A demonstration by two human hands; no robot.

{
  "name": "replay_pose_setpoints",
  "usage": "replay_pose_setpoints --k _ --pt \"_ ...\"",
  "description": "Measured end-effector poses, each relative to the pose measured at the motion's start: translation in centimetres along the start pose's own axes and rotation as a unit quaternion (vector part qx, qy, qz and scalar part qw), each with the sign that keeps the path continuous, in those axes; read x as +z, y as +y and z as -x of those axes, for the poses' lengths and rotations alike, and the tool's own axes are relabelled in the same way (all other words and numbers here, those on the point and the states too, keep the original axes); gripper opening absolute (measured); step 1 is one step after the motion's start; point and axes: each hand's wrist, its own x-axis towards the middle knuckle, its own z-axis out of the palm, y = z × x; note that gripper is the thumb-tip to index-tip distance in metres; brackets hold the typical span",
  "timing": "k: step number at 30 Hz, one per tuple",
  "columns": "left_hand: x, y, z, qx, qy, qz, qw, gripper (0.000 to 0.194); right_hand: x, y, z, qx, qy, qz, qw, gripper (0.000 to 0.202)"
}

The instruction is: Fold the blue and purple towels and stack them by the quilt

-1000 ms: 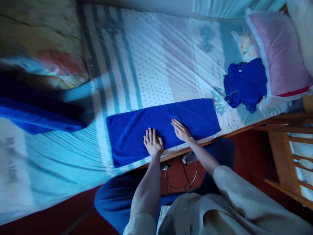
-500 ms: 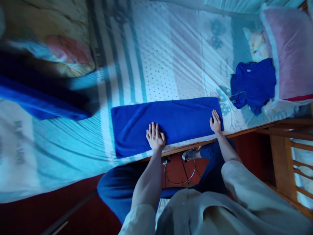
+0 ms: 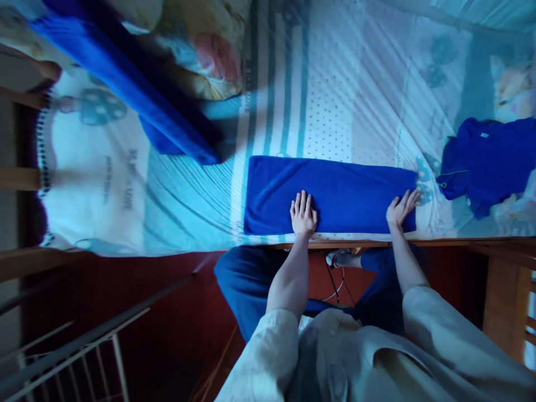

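A folded blue cloth [image 3: 347,195], long and rectangular like a towel, lies flat along the near edge of the bed. My left hand [image 3: 304,215] rests palm down on its middle, close to the front edge, with the fingers spread. At the cloth's right end lies my right hand [image 3: 402,209], open too, its fingers stretched over the corner and reaching toward the sheet. Neither hand grips anything. Right of the cloth, a crumpled blue garment [image 3: 489,162] with a thin green trim sits on the sheet.
Another long blue folded cloth [image 3: 167,117] lies at the upper left, beside a patterned yellow pillow or quilt [image 3: 201,50]. The bed carries a striped, dotted sheet [image 3: 188,190]. A wooden rail [image 3: 502,296] stands at right, a white metal rack [image 3: 84,363] at lower left.
The view has swung left, so the bed shifts rightward in it. My right hand has turned and its fingers have spread toward the cloth's right edge; my left hand stays flat.
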Motion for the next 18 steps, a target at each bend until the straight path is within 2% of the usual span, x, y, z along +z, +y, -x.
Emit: replay_pose_setpoints --k 2,5,7,8,10,18 --pt "0.0 0.0 0.0 0.005 0.008 0.0 1.0 0.058 1.3 -5.5 3.2 -0.043 -0.013 -0.007 0.999 0.062" --pt "0.0 0.0 0.1 0.01 0.015 -0.001 1.0 0.058 3.5 -14.1 8.8 -0.129 -0.098 -0.028 0.986 0.059" --pt "0.1 0.0 0.0 0.009 0.016 -0.002 1.0 0.056 4.7 -18.2 11.6 -0.173 -0.157 -0.037 0.972 0.058" --pt "0.1 0.0 0.0 0.007 0.016 -0.001 1.0 0.056 5.1 -19.5 12.5 -0.184 -0.175 -0.039 0.966 0.057" --pt "0.2 -0.1 0.0 0.0 0.013 0.002 1.0 0.054 5.7 -20.7 13.4 -0.193 -0.19 -0.038 0.962 0.057" --pt "0.0 0.1 0.0 -0.018 0.007 0.01 1.0 0.054 6.2 -20.5 13.0 -0.184 -0.17 -0.014 0.968 0.058"
